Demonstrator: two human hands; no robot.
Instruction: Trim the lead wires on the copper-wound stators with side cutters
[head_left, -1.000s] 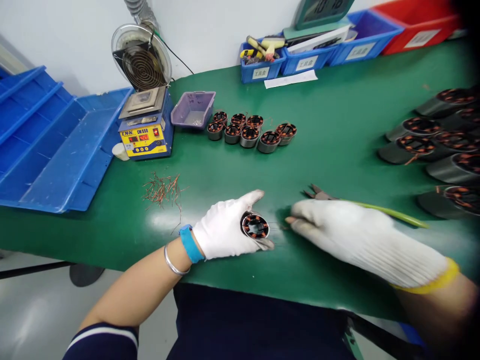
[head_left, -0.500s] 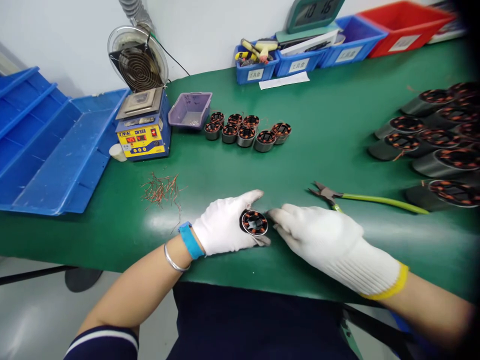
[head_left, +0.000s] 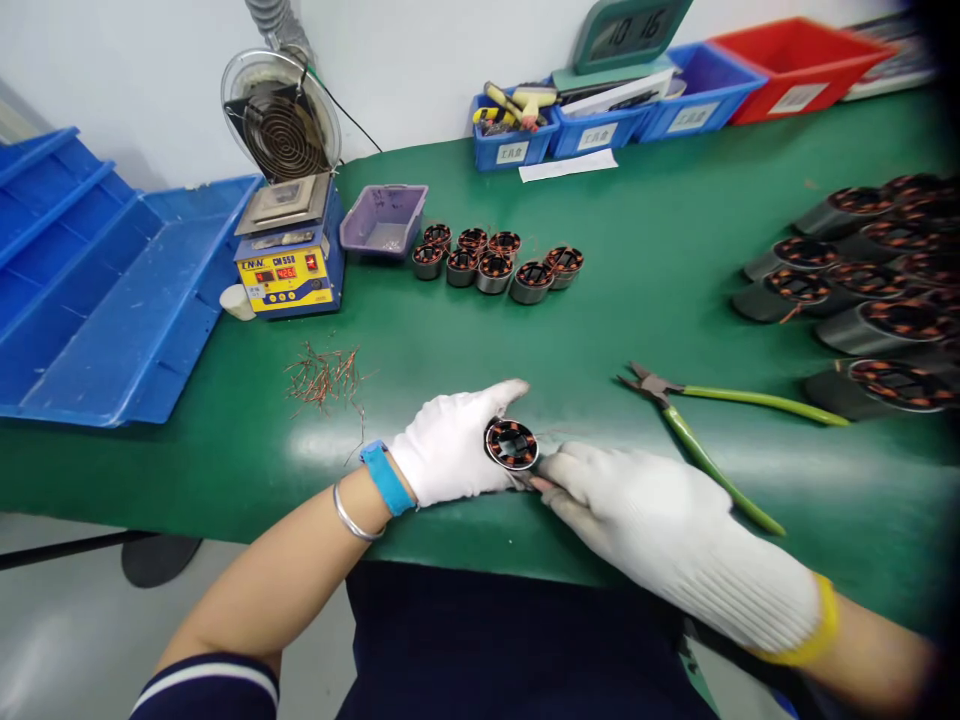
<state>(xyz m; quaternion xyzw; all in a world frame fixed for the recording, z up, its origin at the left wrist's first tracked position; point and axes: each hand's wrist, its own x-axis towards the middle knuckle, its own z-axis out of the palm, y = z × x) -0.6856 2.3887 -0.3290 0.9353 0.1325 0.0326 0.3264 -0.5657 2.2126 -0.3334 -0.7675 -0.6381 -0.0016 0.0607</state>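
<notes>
My left hand [head_left: 450, 445], in a white glove, wraps around a motor stator [head_left: 491, 447], a dark ring with copper windings inside a metal sleeve, its open end facing up. Pressed together at the stator's lower right edge are the gloved fingers of my right hand [head_left: 630, 510]; what they pinch, if anything, is hidden. A faint thin wire sticks out to the right of the stator, above those fingertips. Beyond my right hand lie diagonal cutters [head_left: 757, 398] with green handles, jaws apart.
Several finished-looking stators [head_left: 495, 272] stand mid-table beside a purple bin [head_left: 382, 222]. More stators [head_left: 870, 270] crowd the right. Copper wire scraps [head_left: 324, 376] lie left, near a yellow-blue soldering pot [head_left: 289, 275] and blue trays [head_left: 97, 330]. Tool boxes [head_left: 514, 150] line the back.
My right hand has shifted slightly down and toward me along the stator's right side, uncovering the cutters' lower handle. My left hand keeps its hold on the stator.
</notes>
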